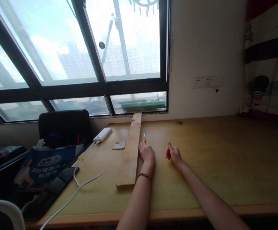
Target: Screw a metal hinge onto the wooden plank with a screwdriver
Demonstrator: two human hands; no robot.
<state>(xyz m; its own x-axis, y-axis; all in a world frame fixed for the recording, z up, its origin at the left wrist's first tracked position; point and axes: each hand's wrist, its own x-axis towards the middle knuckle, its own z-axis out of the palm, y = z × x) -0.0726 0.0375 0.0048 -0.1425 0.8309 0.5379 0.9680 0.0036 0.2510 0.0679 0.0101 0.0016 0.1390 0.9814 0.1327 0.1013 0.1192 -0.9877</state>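
Observation:
On the wooden table, a screwdriver (144, 137) with a yellow handle and a metal shaft points toward the window. My left hand (147, 152) has its fingers closed around the rear of the handle, so part of it is hidden. Just left of that hand lies a long wooden board (129, 153), flat on the tabletop. My right hand (174, 155) is apart to the right, low over the table, fingers curled and thumb up. The inside of its grip is hidden. Left of the board is a small brown piece of card with silvery parts (119, 145).
A white power bank (102, 134) with a white cable (81, 186) lies on the left of the table (225, 153). Beyond the left edge stand a black chair (63, 124) and a blue bag (49, 164). A window and wall border the back.

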